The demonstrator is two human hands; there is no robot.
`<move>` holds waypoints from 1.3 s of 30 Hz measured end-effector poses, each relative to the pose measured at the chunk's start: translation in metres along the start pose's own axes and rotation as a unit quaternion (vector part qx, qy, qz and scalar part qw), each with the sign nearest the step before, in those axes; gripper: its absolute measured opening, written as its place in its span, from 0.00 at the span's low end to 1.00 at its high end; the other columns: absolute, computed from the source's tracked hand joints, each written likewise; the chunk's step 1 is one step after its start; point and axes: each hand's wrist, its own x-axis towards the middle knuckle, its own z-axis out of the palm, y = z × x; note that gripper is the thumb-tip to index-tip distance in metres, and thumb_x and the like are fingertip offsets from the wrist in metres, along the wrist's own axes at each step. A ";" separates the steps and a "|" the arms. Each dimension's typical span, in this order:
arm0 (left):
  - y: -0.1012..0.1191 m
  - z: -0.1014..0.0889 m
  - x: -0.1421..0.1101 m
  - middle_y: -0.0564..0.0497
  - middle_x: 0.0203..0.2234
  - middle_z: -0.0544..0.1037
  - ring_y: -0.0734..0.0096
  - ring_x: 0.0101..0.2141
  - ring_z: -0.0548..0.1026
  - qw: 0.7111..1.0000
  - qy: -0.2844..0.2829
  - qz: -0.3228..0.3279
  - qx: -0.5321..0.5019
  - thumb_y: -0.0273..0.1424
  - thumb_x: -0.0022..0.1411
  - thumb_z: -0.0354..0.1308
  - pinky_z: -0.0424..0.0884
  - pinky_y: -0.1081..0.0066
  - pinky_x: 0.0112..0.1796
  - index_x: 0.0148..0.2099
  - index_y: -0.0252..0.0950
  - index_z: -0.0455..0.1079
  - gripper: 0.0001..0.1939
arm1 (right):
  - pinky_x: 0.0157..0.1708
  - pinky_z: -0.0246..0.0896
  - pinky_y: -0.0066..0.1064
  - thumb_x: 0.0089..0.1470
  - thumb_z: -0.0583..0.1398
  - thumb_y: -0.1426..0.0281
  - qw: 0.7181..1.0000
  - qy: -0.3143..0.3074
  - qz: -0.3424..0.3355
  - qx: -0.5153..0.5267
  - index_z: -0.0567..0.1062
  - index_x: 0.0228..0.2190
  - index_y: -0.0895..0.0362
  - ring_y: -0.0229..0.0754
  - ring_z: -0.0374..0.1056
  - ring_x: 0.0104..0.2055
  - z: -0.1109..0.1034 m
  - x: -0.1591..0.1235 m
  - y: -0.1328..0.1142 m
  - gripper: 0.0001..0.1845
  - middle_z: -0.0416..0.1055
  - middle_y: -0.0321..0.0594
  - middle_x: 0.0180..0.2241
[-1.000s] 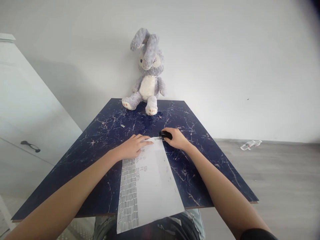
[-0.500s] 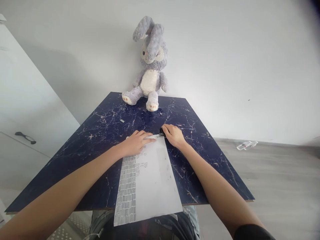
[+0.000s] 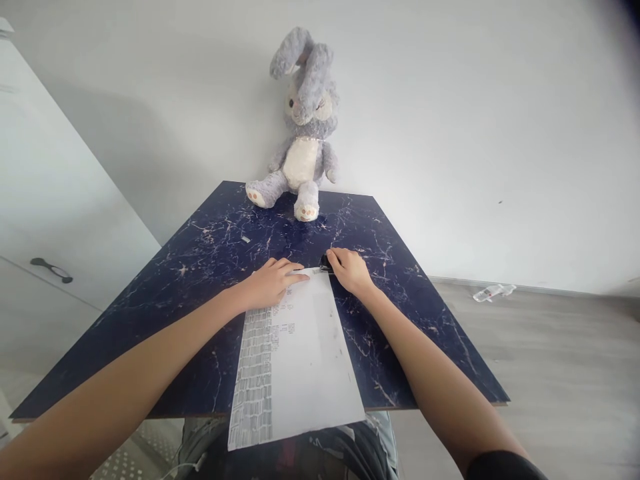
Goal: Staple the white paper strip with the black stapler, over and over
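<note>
A sheet of paper [image 3: 313,373], printed with a grey block pattern down its left side, lies on the dark blue table and hangs over the near edge. Whether it is one sheet or a stack I cannot tell. My left hand [image 3: 270,283] rests flat on its top left part, fingers stretched along the far edge. At the top right corner, my right hand [image 3: 349,270] is closed around a small black stapler [image 3: 324,263]. The stapler's front end meets the paper's corner; most of its body is hidden by my fingers.
A grey plush rabbit [image 3: 303,160] sits at the table's far end against the wall. A small silvery strip [image 3: 245,239] lies on the marbled table [image 3: 200,287]. To the left stands a white cabinet [image 3: 65,200]; a clear plastic item [image 3: 494,292] lies on the floor at right.
The view has shifted very slightly. Both hands, the paper and the stapler keep nearly the same positions.
</note>
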 end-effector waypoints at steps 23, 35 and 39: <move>0.010 0.014 0.017 0.57 0.74 0.50 0.51 0.59 0.61 0.994 -0.036 0.008 0.103 0.14 0.62 0.47 0.58 0.56 0.51 0.75 0.57 0.46 0.46 | 0.30 0.47 0.30 0.71 0.47 0.62 1.000 0.002 0.012 -0.013 0.74 0.28 0.55 0.40 0.67 0.32 0.005 0.003 -0.003 0.24 0.75 0.39 0.31; 0.008 0.012 0.019 0.58 0.74 0.50 0.51 0.60 0.60 0.994 -0.032 0.022 0.105 0.13 0.63 0.46 0.57 0.58 0.50 0.75 0.56 0.49 0.45 | 0.32 0.47 0.30 0.71 0.48 0.63 0.998 -0.004 0.020 -0.062 0.77 0.29 0.55 0.42 0.70 0.35 0.006 0.004 -0.007 0.24 0.77 0.40 0.32; 0.008 0.012 0.019 0.59 0.74 0.48 0.51 0.61 0.60 0.994 -0.028 0.027 0.100 0.13 0.61 0.46 0.57 0.58 0.49 0.75 0.57 0.47 0.47 | 0.29 0.44 0.30 0.71 0.47 0.61 0.998 0.000 0.056 -0.039 0.76 0.27 0.55 0.41 0.67 0.31 0.006 0.004 -0.006 0.26 0.76 0.40 0.29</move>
